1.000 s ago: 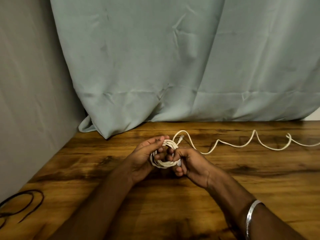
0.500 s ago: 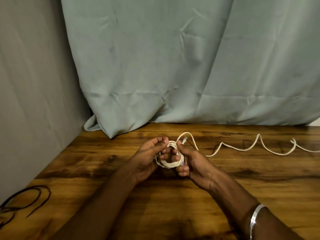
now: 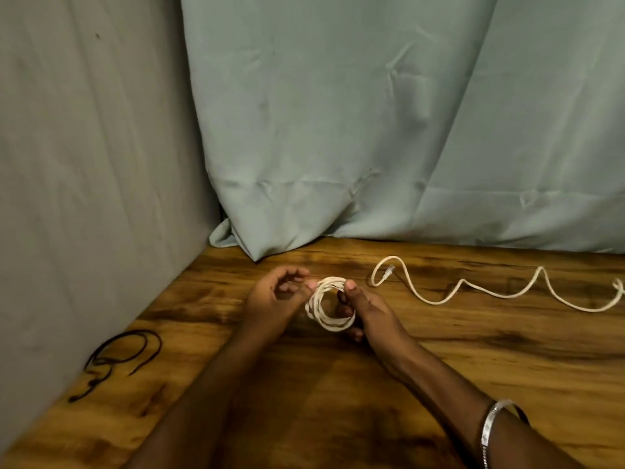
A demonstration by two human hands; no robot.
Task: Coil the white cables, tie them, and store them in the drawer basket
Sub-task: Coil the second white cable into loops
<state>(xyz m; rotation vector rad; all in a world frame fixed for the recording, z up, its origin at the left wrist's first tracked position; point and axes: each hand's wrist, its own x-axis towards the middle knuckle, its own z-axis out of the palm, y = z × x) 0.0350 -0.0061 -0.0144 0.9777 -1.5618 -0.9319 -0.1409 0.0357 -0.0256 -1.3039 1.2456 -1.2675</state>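
Note:
A white cable coil [image 3: 325, 305] of several loops is held just above the wooden table [image 3: 473, 350]. My right hand [image 3: 367, 311] grips it, thumb on top and fingers behind the loops. My left hand [image 3: 275, 294] is beside the coil on the left; its thumb tip touches the top of the coil while its loosely curled fingers stay clear of it. A second white cable [image 3: 473, 288] lies uncoiled in waves on the table to the right, its connector end near my right hand. No drawer basket is in view.
A thin black cable [image 3: 126, 350] lies tangled at the table's left edge by the grey wall [image 3: 84, 198]. A pale green curtain [image 3: 372, 130] hangs along the back of the table.
My left fingers have come off the coil, leaving only the thumb touching it. The coil now hangs open as a ring from my right hand. The camera has turned left.

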